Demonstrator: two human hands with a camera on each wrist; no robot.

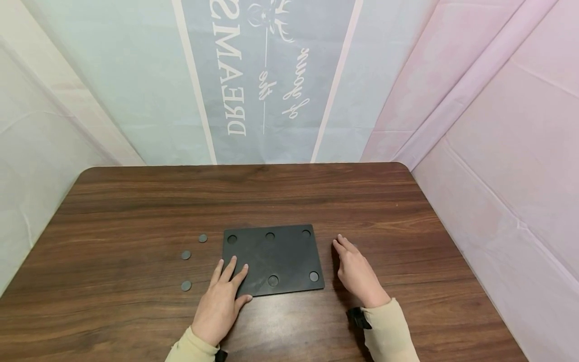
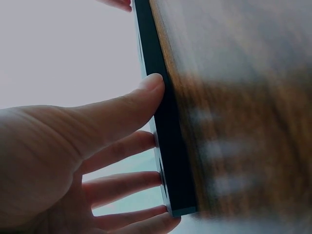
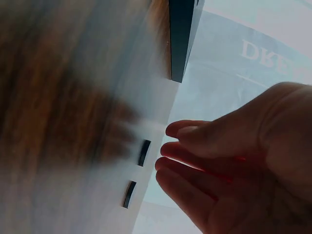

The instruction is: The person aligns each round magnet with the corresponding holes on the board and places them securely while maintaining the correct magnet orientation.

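Observation:
A flat black board (image 1: 289, 256) with round recesses lies on the table. My left hand (image 1: 218, 306) rests spread over its near left corner. In the left wrist view, the thumb (image 2: 146, 97) touches the board's near side, with the fingers across its top. A grey disc (image 1: 314, 276) appears to sit in the near right recess; the near left corner is covered. Right of the board hovers my right hand (image 1: 359, 274), fingers relaxed and holding nothing visible. Below its fingertips, in the right wrist view, are two small dark discs (image 3: 144, 153), hidden from the head view.
Left of the board, three loose grey discs (image 1: 186, 255) lie on the brown wooden table (image 1: 135, 211). A fabric backdrop (image 1: 271, 100) with white lettering hangs at the table's far edge, and pale cloth walls stand on both sides.

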